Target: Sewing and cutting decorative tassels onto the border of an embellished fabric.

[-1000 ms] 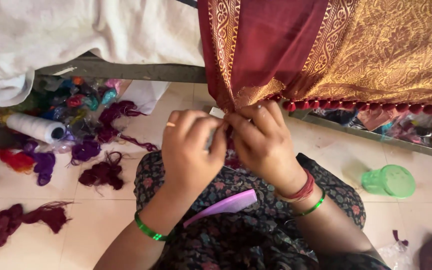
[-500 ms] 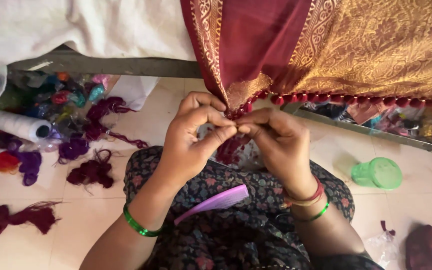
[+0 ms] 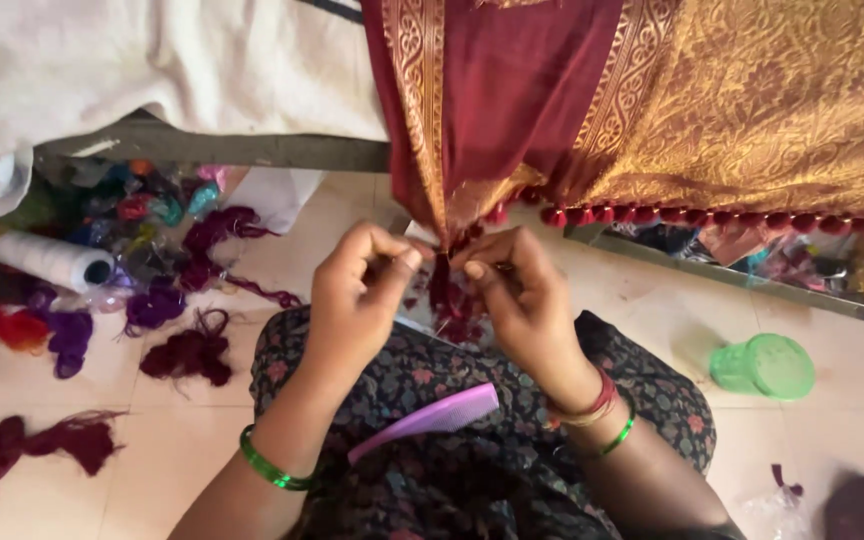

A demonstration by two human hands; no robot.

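Maroon sari: tassel row done rightward; left hand, right hand pinch thread tuft (corner unfinished)

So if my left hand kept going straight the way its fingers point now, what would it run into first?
The left hand points right, toward the right hand. First in line would be the maroon thread tassel pinched between them at the sari's edge, then the right fingertips; depth looks about level.
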